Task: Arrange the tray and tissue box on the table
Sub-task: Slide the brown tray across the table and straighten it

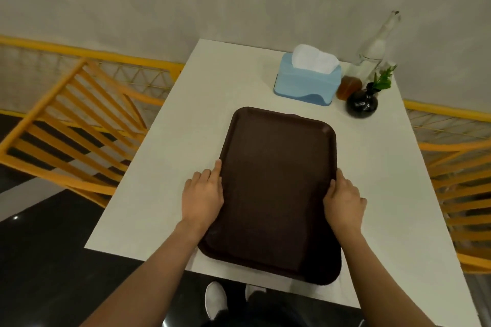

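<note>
Holding: one dark brown tray (276, 194) is gripped at its two long sides by two bare hands.
Left hand (203, 195): laid against the tray's left rim, fingers (216, 170) stretched forward along the edge, thumb side pressed to the rim.
Right hand (345, 200): set on the tray's right rim, fingers curled over the edge and closed on it.
Tray position: placed lengthwise on the white table (385, 180), its near end reaching past the table's front edge.
Tissue box (307, 82): one, light blue, with white tissue standing out of the top; seen at the far end of the table, beyond the tray and apart from it.
Bottles: one clear glass bottle (374, 48) is seen right of the box.
Jars: one small amber jar (348, 87) just beside the box.
Vases: one round black vase (361, 103) with green sprigs, near the jar.
Chairs: two yellow slatted chairs, one on the left (66, 127) and one on the right (457, 180).
Shoes: two white shoes (215, 300) are visible under the table edge.
</note>
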Demonstrator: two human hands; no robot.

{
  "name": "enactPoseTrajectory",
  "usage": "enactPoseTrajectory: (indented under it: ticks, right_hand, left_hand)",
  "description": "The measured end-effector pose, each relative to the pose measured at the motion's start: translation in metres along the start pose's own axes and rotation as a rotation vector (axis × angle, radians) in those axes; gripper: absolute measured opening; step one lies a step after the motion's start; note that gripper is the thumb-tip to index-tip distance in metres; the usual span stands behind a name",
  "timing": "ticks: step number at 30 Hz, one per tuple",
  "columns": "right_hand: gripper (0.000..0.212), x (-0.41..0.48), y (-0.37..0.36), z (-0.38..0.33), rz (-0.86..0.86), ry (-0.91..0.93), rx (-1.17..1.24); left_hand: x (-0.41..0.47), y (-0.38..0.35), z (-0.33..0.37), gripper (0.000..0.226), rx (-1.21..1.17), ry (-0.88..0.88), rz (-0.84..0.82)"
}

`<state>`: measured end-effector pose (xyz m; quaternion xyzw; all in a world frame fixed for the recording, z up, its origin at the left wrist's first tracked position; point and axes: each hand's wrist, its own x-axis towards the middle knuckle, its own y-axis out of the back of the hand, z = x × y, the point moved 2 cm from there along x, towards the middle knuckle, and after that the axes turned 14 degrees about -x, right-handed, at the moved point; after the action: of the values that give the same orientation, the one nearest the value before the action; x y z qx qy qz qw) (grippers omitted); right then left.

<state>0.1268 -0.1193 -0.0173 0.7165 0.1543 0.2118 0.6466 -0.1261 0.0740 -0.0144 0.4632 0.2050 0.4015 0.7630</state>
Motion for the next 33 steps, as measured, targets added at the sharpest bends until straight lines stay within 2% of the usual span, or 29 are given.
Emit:
enactPoseTrajectory:
  ticks: [3, 8, 12, 21, 33]
  right_hand:
    - [0.044, 0.014, -0.004, -0.029, -0.034, 0.083, 0.042]
    - [0.048, 0.02, -0.004, -0.04, -0.044, 0.127, 0.037]
    - [0.049, 0.032, -0.01, -0.075, -0.087, 0.175, 0.013]
    - [0.051, 0.041, -0.019, -0.131, -0.122, 0.219, 0.046]
    - [0.049, 0.018, -0.019, -0.195, -0.053, 0.103, 0.036]
  left_hand:
    - [-0.001, 0.007, -0.02, 0.048, 0.021, 0.083, 0.062]
    - [0.004, 0.011, -0.031, 0.045, 0.07, 0.052, 0.126]
    - [0.009, 0.021, -0.056, 0.046, 0.051, 0.114, 0.175]
    - [0.03, 0.041, -0.1, 0.048, 0.028, 0.172, 0.148]
    - [0.077, 0.079, -0.159, 0.05, -0.043, 0.077, 0.055]
